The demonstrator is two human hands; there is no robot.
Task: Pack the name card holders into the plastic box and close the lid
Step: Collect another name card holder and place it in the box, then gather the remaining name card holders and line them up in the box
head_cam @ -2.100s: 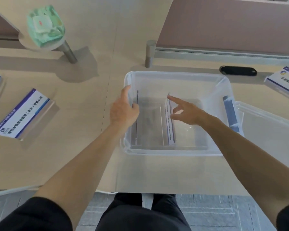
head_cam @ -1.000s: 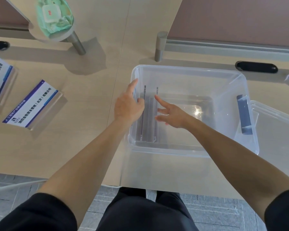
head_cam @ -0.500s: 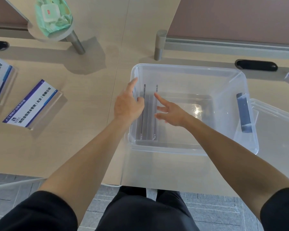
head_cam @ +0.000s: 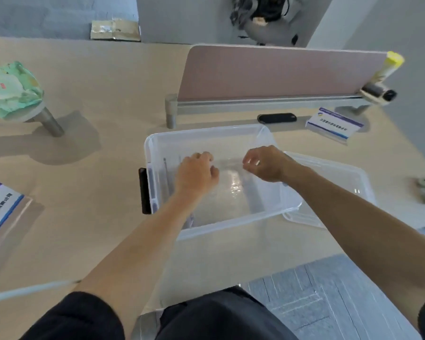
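Head view | both hands inside plastic box, left hand and right hand loosely curled, empty | name card holder beyond box's far-right corner (right hand nearer), long axis slanting rightward | lid beside box.

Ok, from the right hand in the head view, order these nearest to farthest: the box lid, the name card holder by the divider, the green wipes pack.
From the right hand:
1. Box lid, just to its right, tucked partly under the box.
2. Name card holder, farther back and right, near the divider.
3. Green wipes pack, far left, across the table.
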